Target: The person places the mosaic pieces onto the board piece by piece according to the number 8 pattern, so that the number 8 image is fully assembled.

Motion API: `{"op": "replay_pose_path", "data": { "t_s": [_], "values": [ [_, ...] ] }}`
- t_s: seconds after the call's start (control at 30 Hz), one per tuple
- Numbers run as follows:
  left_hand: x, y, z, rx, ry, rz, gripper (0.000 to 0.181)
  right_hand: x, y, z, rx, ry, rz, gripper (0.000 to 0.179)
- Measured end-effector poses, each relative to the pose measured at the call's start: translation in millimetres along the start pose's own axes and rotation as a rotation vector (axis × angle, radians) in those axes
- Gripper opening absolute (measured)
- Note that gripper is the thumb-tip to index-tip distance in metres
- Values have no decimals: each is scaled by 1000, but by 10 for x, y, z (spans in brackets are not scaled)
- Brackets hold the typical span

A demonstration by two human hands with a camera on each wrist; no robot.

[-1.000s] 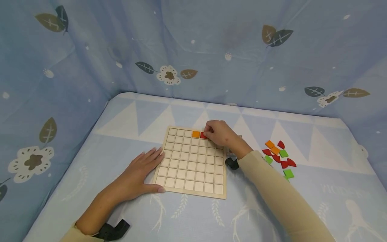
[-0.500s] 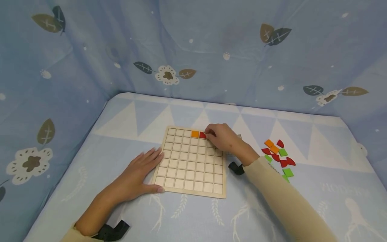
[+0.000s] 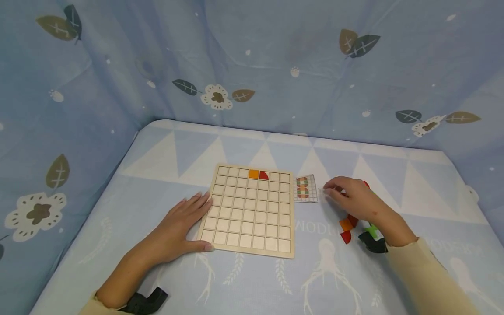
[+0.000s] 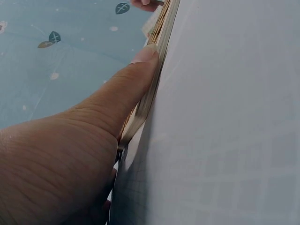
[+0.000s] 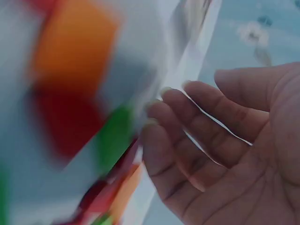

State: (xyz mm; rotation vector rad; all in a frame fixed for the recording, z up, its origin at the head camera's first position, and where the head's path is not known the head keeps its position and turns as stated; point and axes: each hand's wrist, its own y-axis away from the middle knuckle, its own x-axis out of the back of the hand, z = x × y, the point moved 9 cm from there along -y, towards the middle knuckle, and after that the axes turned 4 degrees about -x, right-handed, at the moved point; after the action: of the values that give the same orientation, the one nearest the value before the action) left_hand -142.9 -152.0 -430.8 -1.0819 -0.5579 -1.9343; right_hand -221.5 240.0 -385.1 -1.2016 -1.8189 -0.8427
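Along the board's left edge, the left hand (image 3: pixel 179 225) lies flat with fingers extended and thumb spread to the near corner, touching the wood but gripping nothing. On the board (image 3: pixel 248 215), an orange tile (image 3: pixel 253 174) fills the far row's fourth cell; right next to it, in the fifth, sits a red quarter-circle (image 3: pixel 264 176). Just beside the board's right edge is a card (image 3: pixel 305 188); whether they touch is unclear. Farther right of the board, the right hand (image 3: pixel 356 199) has loosely bent fingers with nothing in them, near loose pieces (image 3: pixel 345 225) in orange, red and green.

A careless sweep of the right hand or its wrist mount (image 3: pixel 373 243) could scatter those pieces or nudge the card. The quarter-circle leaves part of its cell bare, so a bump to the board might turn it.

The left wrist view shows the board's thickness, flattened from overhead. The right wrist view shows the bare palm, hidden from the head camera, which alone shows the filled cells.
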Motion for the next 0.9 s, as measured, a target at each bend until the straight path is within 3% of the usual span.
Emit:
{"op": "replay_pose_path", "data": {
  "t_s": [0.1, 0.27, 0.43, 0.63, 0.9],
  "values": [
    [-1, -1, -1, 4, 8, -7, 108, 89, 99, 238, -39, 19, 56, 20],
    [-5, 1, -9, 6, 11, -12, 108, 206, 251, 452, -52, 14, 134, 17],
    [-5, -1, 4, -7, 10, -1, 108, 199, 424, 573, -105, -2, 137, 19],
    [6, 7, 21, -18, 3, 11, 108, 81, 616, 534, -128, -29, 46, 27],
    [10, 4, 18, -14, 5, 6, 108, 1, 698, 405, -98, 44, 23, 27]
  ]
}}
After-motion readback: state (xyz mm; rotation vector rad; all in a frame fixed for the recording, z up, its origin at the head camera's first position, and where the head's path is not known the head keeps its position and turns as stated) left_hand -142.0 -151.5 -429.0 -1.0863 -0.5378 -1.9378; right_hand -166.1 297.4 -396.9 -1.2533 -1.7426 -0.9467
